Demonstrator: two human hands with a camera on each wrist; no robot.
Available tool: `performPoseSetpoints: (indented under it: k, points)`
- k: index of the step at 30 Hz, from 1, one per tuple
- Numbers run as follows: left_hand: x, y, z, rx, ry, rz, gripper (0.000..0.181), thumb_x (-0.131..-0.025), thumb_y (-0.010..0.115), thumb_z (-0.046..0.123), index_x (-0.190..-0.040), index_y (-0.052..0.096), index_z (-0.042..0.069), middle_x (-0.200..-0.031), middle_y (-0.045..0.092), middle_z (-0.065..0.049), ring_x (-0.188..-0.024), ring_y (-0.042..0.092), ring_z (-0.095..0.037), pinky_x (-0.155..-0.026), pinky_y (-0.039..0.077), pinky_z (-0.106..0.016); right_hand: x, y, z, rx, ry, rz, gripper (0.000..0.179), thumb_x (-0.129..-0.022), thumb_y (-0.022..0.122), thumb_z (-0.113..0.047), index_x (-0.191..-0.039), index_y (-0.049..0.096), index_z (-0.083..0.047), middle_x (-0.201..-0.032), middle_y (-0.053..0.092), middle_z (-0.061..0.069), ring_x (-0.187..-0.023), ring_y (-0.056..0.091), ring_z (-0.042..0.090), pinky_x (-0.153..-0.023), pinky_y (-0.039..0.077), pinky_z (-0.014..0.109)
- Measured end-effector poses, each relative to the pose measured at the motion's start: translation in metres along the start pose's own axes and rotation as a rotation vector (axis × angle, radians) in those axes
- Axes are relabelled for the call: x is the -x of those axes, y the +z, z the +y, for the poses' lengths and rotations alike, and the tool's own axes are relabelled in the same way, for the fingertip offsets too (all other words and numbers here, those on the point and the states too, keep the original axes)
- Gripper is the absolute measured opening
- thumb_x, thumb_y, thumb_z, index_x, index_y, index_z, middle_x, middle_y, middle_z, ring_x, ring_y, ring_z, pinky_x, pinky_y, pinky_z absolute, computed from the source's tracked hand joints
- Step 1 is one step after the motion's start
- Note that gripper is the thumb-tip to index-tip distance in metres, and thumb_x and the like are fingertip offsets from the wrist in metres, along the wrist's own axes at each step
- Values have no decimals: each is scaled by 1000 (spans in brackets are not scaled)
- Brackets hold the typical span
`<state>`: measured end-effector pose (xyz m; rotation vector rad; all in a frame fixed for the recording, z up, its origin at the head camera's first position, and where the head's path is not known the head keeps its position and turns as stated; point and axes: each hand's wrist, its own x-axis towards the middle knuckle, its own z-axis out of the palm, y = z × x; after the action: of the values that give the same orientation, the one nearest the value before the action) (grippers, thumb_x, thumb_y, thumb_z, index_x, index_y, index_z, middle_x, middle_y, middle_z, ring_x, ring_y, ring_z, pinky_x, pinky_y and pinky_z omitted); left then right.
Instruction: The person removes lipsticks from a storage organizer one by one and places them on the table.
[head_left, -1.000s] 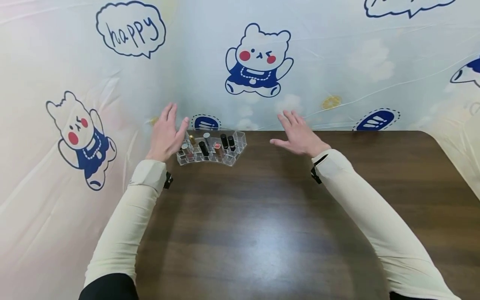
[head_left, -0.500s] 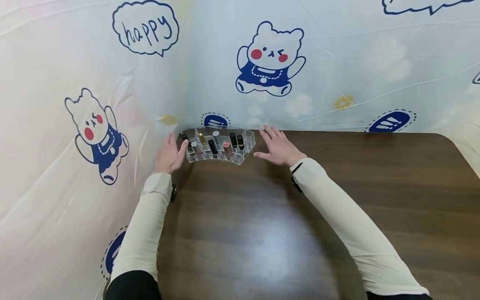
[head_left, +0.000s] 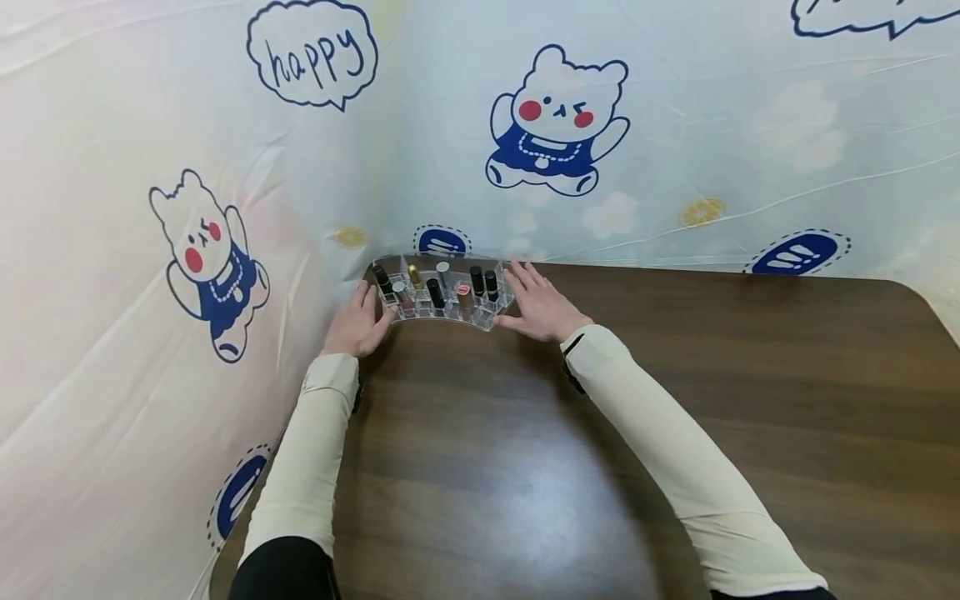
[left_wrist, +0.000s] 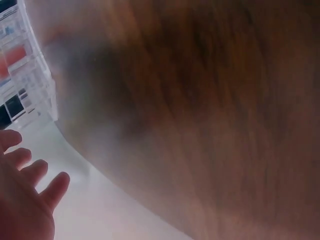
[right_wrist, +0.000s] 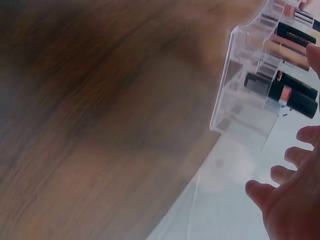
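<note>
A clear plastic lipstick organizer point(head_left: 483, 320) stands at the back left of the table, with several lipsticks in its compartments. Among them are black tubes point(head_left: 477, 281), a gold one point(head_left: 415, 276) and a brownish one point(head_left: 465, 300). My left hand point(head_left: 358, 325) is at the organizer's left end, thumb toward its front corner. At the right end is my right hand point(head_left: 546, 310), its fingers extended along that side. The left wrist view has the left hand's fingers point(left_wrist: 55, 190) spread beside the organizer's wall point(left_wrist: 42, 75). On the right wrist view, the right fingers point(right_wrist: 260, 192) are similarly spread.
The brown wooden table point(head_left: 495, 450) runs toward me and to the right. A pale cloth point(head_left: 420, 150) printed with cartoon bears hangs right behind the organizer and along the left side.
Both hands have come down and closer to the organizer, the right one moving left to its right end. The head view has shifted slightly, while the organizer looks to stay in place.
</note>
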<state>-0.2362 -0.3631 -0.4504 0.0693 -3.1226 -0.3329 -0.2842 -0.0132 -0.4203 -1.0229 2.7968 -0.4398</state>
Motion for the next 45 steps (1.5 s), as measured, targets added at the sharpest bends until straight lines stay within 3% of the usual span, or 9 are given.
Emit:
performPoseSetpoints:
  k: [10,21,33,45]
  points:
    - [-3,7,10,-2,-25,-37,87,-99,25,60,-154,5,-3,-161,6,-24,-146,17,-42,-110,29,-60,-5,7,-8,-25,15,-54,91,-95,49,-58,-156,5,-6,-164,-4,12,-151,-5,30,-121,12,49]
    - [-5,11,9,27,-29,-117,87,-99,33,54,-153,-9,-1,-162,-6,-21,-149,9,-40,-116,22,-55,-3,8,-6,-13,3,-74,90,-95,49,-55,-155,7,-3,-164,1,15,-151,-1,33,-123,7,43]
    - [-4,14,12,106,-66,-134,102,-93,44,59,-152,-16,0,-161,-7,-24,-142,21,-49,-110,31,-59,-3,9,-8,2,18,-92,89,-95,49,-56,-156,8,-6,-164,-1,12,-151,3,35,-122,11,44]
    - [-6,15,12,146,-81,-142,107,-91,48,60,-151,-19,2,-160,-5,-27,-138,27,-52,-113,28,-56,-4,7,-13,48,55,-103,93,-93,50,-59,-156,5,-7,-164,-1,11,-150,9,38,-120,19,46]
